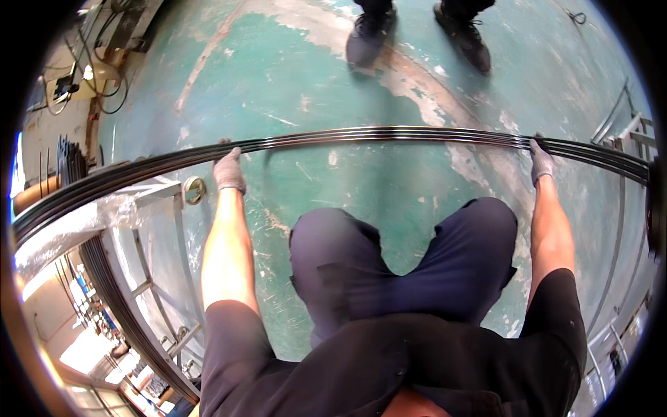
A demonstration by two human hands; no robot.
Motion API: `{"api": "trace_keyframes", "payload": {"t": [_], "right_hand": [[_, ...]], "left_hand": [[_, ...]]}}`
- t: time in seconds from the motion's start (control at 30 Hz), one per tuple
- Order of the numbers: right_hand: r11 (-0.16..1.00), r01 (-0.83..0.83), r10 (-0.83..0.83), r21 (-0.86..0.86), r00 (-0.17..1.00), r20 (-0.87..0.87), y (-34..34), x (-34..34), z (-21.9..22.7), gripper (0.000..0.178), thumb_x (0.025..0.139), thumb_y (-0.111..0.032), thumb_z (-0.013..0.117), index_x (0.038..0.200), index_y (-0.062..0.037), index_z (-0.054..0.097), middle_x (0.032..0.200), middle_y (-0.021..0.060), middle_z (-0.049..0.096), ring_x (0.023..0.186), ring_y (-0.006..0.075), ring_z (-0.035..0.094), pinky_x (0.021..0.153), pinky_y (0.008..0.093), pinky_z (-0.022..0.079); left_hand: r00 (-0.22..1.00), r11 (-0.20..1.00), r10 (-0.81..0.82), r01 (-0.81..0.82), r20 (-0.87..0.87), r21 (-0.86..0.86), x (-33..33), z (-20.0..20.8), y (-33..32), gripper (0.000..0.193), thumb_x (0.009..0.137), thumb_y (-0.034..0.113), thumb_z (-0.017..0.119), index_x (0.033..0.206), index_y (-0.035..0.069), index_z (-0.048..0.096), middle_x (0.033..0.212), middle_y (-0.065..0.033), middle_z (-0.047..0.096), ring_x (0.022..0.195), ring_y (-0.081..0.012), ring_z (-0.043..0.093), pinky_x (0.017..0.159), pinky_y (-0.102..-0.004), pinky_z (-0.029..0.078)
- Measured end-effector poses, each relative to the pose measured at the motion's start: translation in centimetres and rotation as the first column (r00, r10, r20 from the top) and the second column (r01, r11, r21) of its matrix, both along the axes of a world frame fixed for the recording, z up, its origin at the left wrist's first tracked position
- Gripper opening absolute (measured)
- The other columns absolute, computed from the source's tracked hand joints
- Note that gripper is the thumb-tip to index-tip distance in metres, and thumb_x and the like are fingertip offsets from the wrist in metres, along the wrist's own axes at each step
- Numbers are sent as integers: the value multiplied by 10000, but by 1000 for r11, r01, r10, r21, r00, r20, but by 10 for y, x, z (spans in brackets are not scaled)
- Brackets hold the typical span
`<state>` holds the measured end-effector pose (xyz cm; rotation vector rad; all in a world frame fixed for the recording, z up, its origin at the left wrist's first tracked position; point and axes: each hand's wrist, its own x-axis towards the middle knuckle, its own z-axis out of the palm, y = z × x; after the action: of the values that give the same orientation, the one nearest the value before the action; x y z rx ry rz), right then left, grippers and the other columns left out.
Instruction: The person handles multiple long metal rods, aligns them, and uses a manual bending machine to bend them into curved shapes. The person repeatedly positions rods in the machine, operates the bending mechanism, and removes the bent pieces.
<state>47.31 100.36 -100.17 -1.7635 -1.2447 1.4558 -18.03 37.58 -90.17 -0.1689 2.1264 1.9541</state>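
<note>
A bundle of long, thin dark metal bars [389, 133] runs across the whole view in front of my knees, with light glinting off its middle stretch. My left hand [228, 170], in a light grey glove, is closed round the bundle left of centre. Farther right, my right hand [541, 163], gloved alike, grips the same bundle. Both arms reach forward, wide apart. The bundle passes over a metal rack at the left and reaches the frame at the right; its far ends are lost at the dark rim.
At the left, clear plastic wrap [73, 233] covers part of a grey metal rack [158, 191]. A tape roll [194, 190] is beside it. Another person's dark shoes [368, 38] stand ahead on the worn green floor [278, 76]. A metal frame [636, 132] is at the right. Cables hang at the upper left.
</note>
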Motion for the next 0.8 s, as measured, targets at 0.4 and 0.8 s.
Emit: {"api": "trace_keyframes", "payload": {"t": [0.4,0.8], "right_hand": [[988,-149,143,31,978,154,-22,-34,-11,731,739,74,723,1448,-67,616,1334,63,694,1161,149,660,1020,268,499],[988,-125,99,90,961,257,-35,-36,15,694,778,-2,724,1447,-162,632,1218,73,746,1086,175,682,958,298,512]], "left_hand": [[998,994,-69,68,-5,-85,-45,-26,-55,653,821,-190,519,1419,66,575,1437,-104,607,1329,-267,568,1126,-359,426],[985,1000,-12,8,175,21,-64,-26,-48,545,884,-137,570,1415,-15,565,1374,-156,618,1278,-262,602,1092,-345,498]]}}
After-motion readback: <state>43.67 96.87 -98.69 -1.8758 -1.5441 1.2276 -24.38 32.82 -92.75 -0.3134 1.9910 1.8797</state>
